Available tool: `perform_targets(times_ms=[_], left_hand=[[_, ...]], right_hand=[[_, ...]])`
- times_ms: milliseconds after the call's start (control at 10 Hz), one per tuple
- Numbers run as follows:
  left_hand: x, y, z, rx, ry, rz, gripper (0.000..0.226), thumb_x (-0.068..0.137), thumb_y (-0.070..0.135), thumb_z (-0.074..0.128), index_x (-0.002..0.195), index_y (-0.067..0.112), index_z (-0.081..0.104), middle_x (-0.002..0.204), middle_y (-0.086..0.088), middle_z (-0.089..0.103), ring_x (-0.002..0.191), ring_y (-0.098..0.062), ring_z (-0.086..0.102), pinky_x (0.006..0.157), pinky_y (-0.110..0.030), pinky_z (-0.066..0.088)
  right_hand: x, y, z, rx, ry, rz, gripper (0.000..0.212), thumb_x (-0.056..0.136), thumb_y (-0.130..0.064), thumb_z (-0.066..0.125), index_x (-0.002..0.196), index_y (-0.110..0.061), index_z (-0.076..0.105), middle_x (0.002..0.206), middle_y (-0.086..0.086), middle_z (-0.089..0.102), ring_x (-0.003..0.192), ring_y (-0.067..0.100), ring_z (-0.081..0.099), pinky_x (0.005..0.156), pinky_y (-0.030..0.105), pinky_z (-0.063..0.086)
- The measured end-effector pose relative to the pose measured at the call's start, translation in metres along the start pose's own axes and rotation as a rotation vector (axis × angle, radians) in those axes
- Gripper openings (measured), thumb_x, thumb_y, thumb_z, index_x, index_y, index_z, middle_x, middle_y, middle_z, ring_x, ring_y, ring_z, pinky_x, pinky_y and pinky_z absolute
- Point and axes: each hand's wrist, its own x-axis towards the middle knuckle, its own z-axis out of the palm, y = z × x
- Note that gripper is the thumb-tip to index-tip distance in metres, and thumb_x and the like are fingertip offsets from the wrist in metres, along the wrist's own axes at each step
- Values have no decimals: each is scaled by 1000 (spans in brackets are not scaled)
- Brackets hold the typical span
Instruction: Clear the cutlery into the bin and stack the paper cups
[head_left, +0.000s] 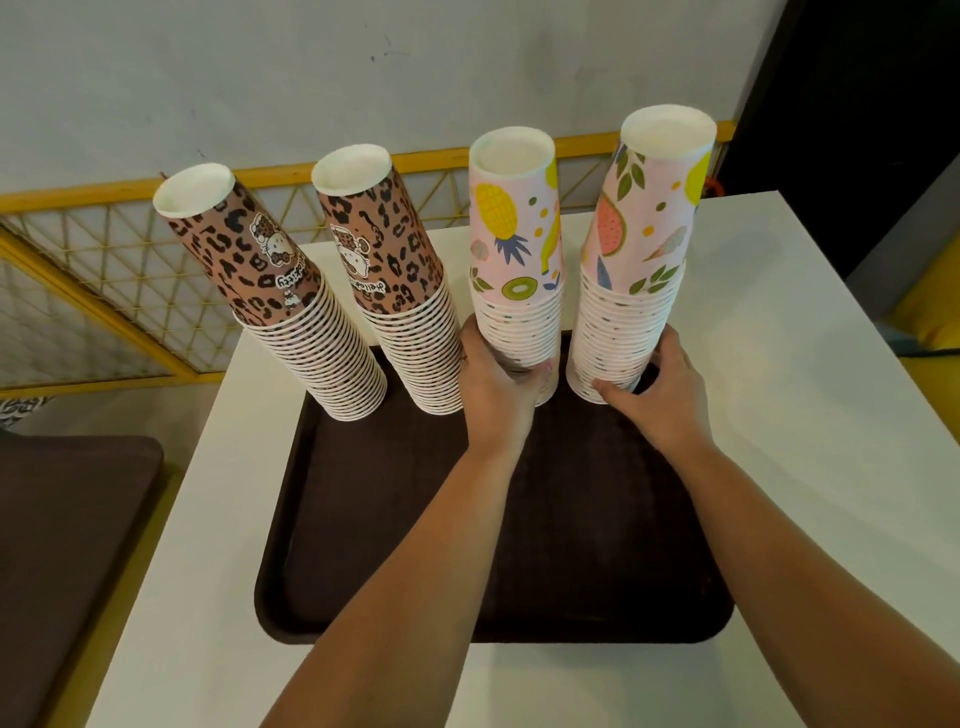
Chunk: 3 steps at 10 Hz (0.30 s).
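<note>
Several tall stacks of upside-down paper cups stand along the far edge of a dark brown tray (395, 525). Two leopard-print stacks (270, 280) (395, 275) are on the left. Two pink fruit-print stacks stand on the right. My left hand (498, 384) wraps the base of the inner fruit stack (517, 249). My right hand (660, 395) grips the base of the outer fruit stack (639, 244). No cutlery or bin is in view.
The tray lies on a white table (810, 415). A yellow wire-mesh railing (104, 291) runs behind and to the left. A dark cushioned seat (67, 519) sits at the lower left. A grey wall rises behind.
</note>
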Motion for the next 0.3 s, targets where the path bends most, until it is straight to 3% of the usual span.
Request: perform_targets(times_ms=[100,200,300], left_hand=[[-3,1,1,0,11,-11,83,67,14,84,135,4,38,135,-7,53,126,-19,49,97,-15,37],[-7,2,-2,-12,-10,-11,81,69,10,82,136,2,36,130,2,49,121,-9,47,89,3,32],[-30,-7,-8,21,-61,-79,91,75,24,79,146,7,24,149,-6,38,139,-18,34,113,-23,31]], right_hand=[[0,3,-3,4,-4,-4,86,66,-27,80,138,-20,34,135,0,51,121,18,51,92,26,40],[-1,3,-4,11,-19,-9,88,67,-25,80,140,-19,31,138,0,48,124,18,48,94,26,38],[-8,-2,-3,50,11,46,97,66,-26,82,144,-22,23,144,3,36,129,21,43,99,32,37]])
